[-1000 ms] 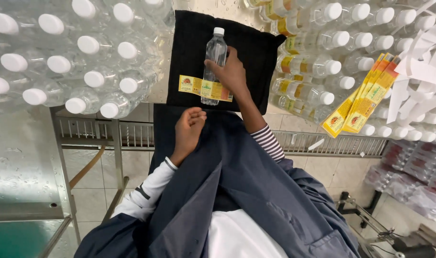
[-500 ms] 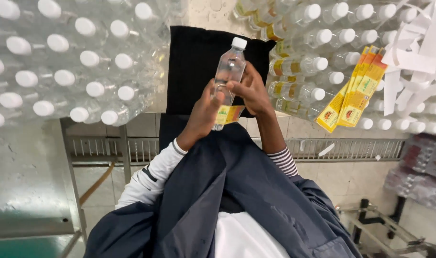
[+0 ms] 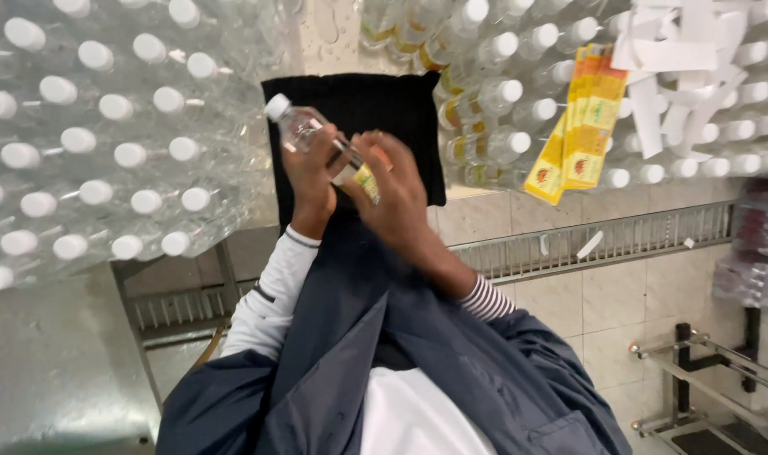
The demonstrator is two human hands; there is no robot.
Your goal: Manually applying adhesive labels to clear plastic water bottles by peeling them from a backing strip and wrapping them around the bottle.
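Leftmost, a mass of plain bottles [image 3: 106,135] lies with white caps facing the camera, filling the view from nine to eleven o'clock. Just right of them, the left hand [image 3: 310,177] is closed around a clear bottle [image 3: 304,131], which is tilted so its white cap points toward ten o'clock. A yellow label [image 3: 365,181] sits on the bottle's lower end, between the two hands. Behind both hands, at twelve o'clock, a black cloth [image 3: 359,105] lies flat on the wet table [image 3: 329,34]. The right hand [image 3: 397,198] is blurred; its fingers curl over the labelled end of the bottle and appear to grip it, though how tightly cannot be told. Toward one o'clock, labelled bottles [image 3: 493,109] lie stacked with their caps toward the right. A sheaf of yellow label strips [image 3: 582,126] rests on them at two o'clock, and white paper strips [image 3: 679,59] lie heaped beyond, at the upper right edge.
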